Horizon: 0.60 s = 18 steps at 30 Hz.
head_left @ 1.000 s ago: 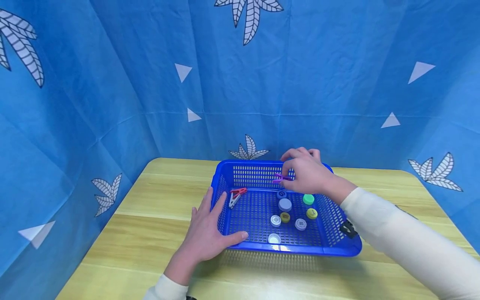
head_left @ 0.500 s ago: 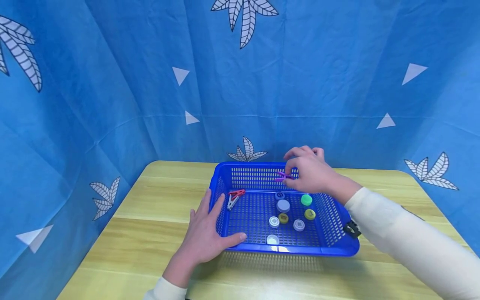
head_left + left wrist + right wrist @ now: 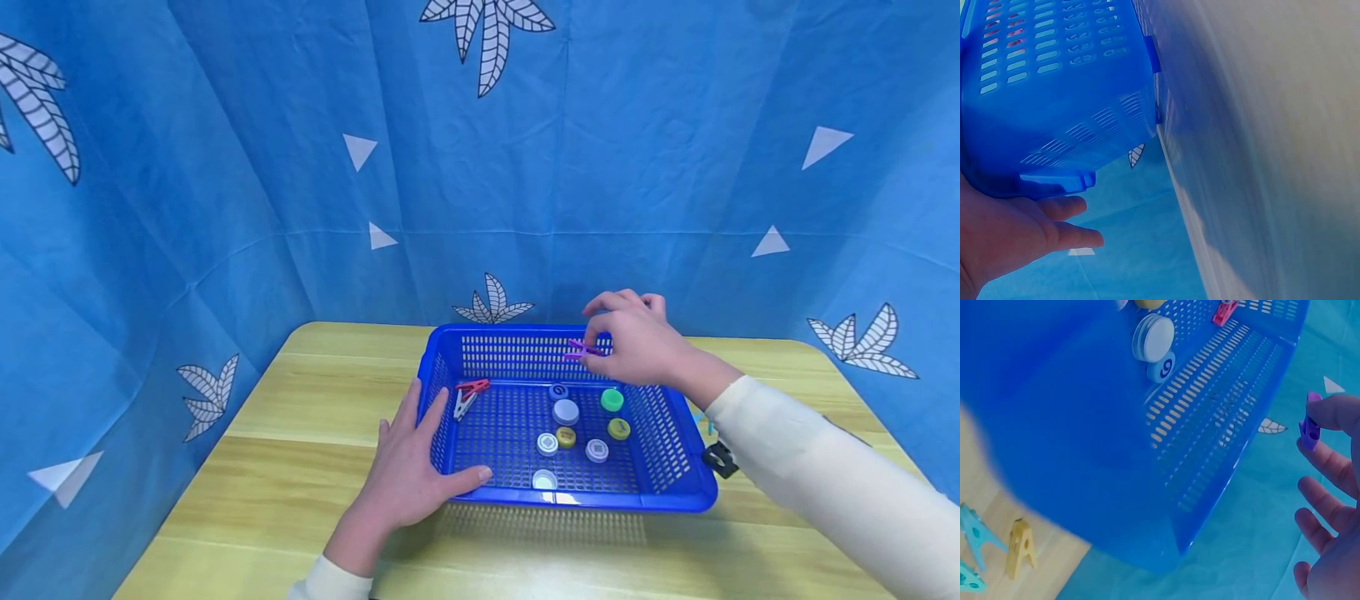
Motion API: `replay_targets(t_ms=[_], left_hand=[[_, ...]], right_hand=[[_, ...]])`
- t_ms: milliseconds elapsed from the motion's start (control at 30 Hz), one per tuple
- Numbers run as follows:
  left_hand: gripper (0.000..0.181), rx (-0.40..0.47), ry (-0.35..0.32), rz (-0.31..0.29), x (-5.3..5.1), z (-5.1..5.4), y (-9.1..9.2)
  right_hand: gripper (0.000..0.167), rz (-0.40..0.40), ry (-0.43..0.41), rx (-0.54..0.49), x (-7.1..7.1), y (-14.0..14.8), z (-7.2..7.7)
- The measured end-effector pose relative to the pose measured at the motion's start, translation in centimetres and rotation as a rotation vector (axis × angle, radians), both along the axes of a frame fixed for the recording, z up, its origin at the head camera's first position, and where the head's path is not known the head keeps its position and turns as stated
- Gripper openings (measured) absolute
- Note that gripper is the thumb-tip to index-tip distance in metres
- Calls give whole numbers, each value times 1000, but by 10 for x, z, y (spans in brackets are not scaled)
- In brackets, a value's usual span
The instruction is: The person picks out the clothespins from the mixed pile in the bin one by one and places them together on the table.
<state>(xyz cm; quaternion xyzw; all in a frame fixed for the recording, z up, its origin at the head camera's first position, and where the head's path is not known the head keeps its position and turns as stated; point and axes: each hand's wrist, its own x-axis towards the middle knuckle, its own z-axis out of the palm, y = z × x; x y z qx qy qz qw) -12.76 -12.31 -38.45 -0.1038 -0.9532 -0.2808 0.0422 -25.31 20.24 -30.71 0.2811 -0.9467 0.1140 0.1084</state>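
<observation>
In the head view, my right hand (image 3: 641, 342) pinches a purple clothespin (image 3: 581, 350) above the back right of a blue basket (image 3: 570, 500). The right wrist view shows this clothespin (image 3: 1311, 422) between thumb and index finger, the other fingers loosely spread. My left hand (image 3: 411, 467) rests at the basket's front left corner, fingers straight along the left rim and thumb at the front rim. Inside the basket, a red clothespin (image 3: 474, 387) and a white clothespin (image 3: 465, 406) lie at the left. Several bottle caps, including a green cap (image 3: 612, 400), lie centre and right.
The basket stands on a wooden table (image 3: 285, 467) with a blue curtain (image 3: 465, 167) behind. Past its right end, a yellow clothespin (image 3: 1020, 547) and turquoise clothespins (image 3: 977, 534) lie on the table. A black object (image 3: 720, 459) shows by the right sleeve.
My right hand has moved to the right with the purple clothespin, uncovering a bit of turquoise beyond the basket's right end. My left hand stays at the basket's corner.
</observation>
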Motion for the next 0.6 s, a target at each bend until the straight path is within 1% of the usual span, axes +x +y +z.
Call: replay_targets(t_ms=[300,600], left_hand=[[114,7,13,4,1,0,1],[114,6,24,7,1,0,0]], right_hand=[[13,-31,5,-13,3,17,-2],[14,-55,11,-27,6,31,-6]])
